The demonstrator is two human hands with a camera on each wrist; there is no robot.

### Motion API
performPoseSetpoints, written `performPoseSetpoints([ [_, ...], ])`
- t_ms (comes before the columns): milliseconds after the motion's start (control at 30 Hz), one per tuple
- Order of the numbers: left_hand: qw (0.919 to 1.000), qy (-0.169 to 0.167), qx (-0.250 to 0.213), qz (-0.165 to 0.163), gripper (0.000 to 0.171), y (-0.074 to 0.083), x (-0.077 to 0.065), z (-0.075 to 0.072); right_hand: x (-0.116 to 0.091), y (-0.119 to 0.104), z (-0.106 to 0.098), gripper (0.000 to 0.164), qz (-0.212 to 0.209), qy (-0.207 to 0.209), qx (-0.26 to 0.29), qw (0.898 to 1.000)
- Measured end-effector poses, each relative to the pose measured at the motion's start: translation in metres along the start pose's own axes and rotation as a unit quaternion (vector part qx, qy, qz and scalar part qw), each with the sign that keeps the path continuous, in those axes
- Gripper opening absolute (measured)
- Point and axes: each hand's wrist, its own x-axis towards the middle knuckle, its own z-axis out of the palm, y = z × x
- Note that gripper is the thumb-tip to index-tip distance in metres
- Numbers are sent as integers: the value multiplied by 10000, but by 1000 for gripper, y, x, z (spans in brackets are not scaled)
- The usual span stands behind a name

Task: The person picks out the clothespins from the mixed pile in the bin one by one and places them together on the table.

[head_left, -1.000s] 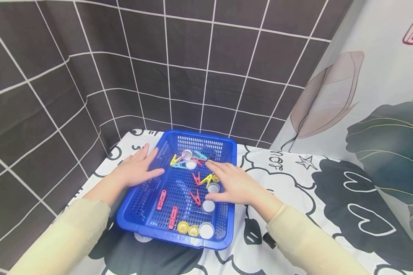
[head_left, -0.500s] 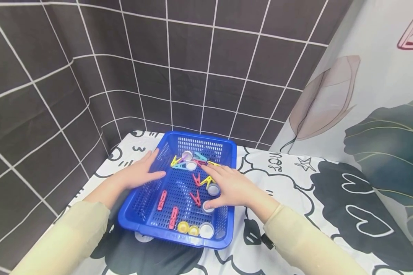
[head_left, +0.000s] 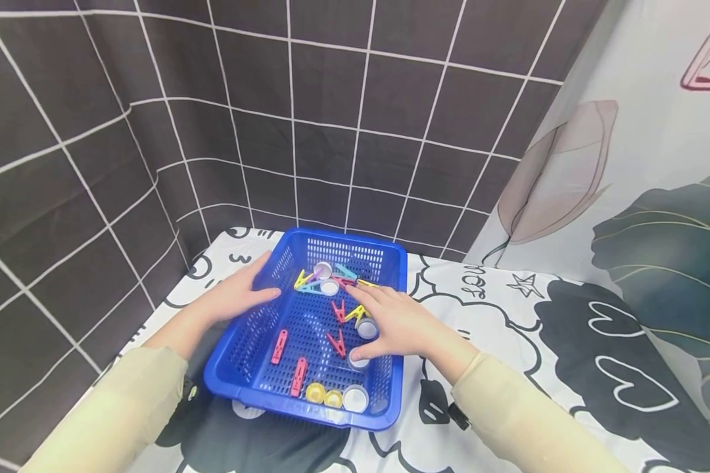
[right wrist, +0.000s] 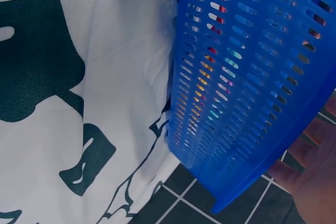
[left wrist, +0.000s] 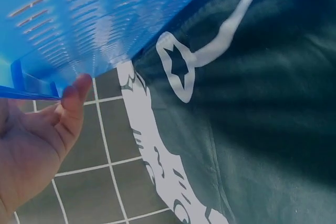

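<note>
Behind everything, from my 10 to my 1 o'clock, hung a dark gridded backdrop (head_left: 242, 98), with the printed cloth (head_left: 426, 447) over the surface in front of it. The blue basket (head_left: 221, 378) sat on that cloth at my 12 o'clock, between my arms.

My left hand (head_left: 236, 299) gripped its rim at 9 to 10 o'clock, thumb across to the inner side, fingers bent against the outside. My right hand (head_left: 399, 325) lay over the 3 o'clock rim with thumb and fingers spread above the inside; I couldn't tell how firmly it pressed.

I judged the basket light and stiff, its perforated walls giving a little if squeezed, its smooth rim slightly slippery. The rim at 9 and 3 o'clock seemed the best hold, as a level lift there should keep the loose pieces from sliding.

White lids (head_left: 355, 399) lay near 12 o'clock and from 3 round to 5, one partly under my right thumb. Two pink pegs (head_left: 279, 347) lay flat toward 7 and 8; splayed red pegs (head_left: 340, 318) and a yellow peg (head_left: 357, 311) sat right of centre. Smallest, two yellow caps (head_left: 315, 393) rested at 6.
</note>
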Motion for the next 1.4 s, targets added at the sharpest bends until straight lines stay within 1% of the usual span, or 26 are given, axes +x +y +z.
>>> performPoseSetpoints([
  [67, 9998, 15, -172, -116, 87, -2, 0, -1, 0, 0, 0, 104, -25, 2, -12, 10000],
  [133, 9994, 25, -248, -244, 87, -2, 0, -2, 1, 0, 0, 104, -46, 11, -6, 10000],
  [200, 9991, 44, -185, -381, 87, -3, 0, -3, 1, 0, 0, 104, -57, 33, -2, 10000],
  [400, 9983, 95, -176, -549, 83, -2, 1, -5, 2, 1, 2, 106, -12, 42, -77, 10000],
  [567, 9970, 227, -209, -704, 78, -2, 0, -6, 4, -1, 2, 107, 82, -106, -23, 9999],
  [767, 9934, 303, -687, -867, 76, -6, 2, -6, 5, -3, 3, 106, 149, -211, 21, 9997],
  [1000, 9850, 273, -1405, -963, 73, -9, 5, -5, 5, -3, 4, 106, 94, -174, 8, 9998],
  [1133, 9815, 185, -1569, -1080, 72, -9, 5, -6, 5, -3, 4, 106, 56, -156, 14, 9999],
  [1233, 9799, 138, -1596, -1189, 71, -9, 5, -7, 5, -3, 5, 106, 29, -170, 10, 9999],
  [1400, 9773, 60, -1703, -1260, 67, -10, 6, -8, 6, -4, 4, 105, 10, -230, 36, 9997],
])
